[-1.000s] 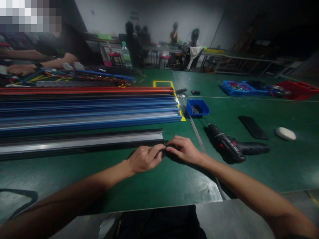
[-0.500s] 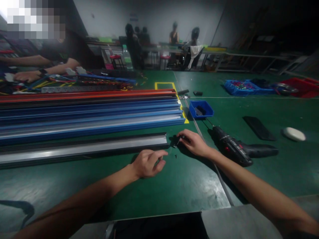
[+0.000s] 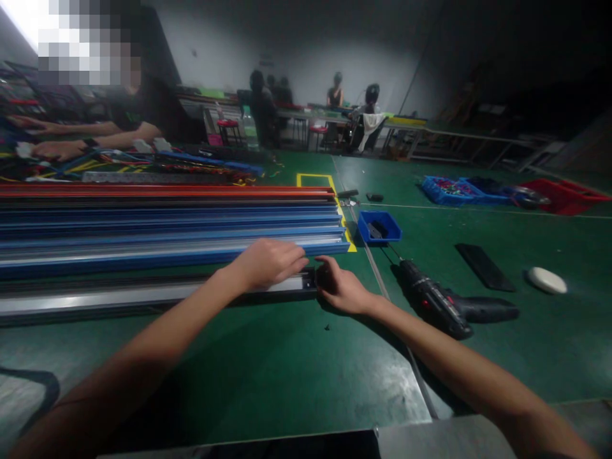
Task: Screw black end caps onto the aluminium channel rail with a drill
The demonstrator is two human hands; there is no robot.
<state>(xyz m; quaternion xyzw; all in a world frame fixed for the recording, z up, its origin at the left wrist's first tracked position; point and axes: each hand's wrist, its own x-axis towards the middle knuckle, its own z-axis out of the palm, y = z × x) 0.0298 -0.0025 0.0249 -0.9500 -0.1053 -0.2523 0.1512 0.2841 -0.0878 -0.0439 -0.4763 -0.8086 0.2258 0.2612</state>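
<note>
A long black channel with a silvery inner face lies across the bench from the left. Over its right end is my left hand, palm down, fingers stretched out to the right and thumb hidden. A small black end piece sits at the mouth of the channel. My right hand is closed around that piece from the right, thumb and forefinger at the channel's end; how far the piece is inside cannot be seen. A tiny dark bit lies on the bench below.
Blue channels and orange ones lie behind. To the right are a blue bin with dark parts, a power drill, a black flat object and a white oval object. A co-worker's hand is among wires at the left.
My left hand has moved up from the near side of the channel to lie over its end. My right hand has brought the small black piece left against the channel's end.
</note>
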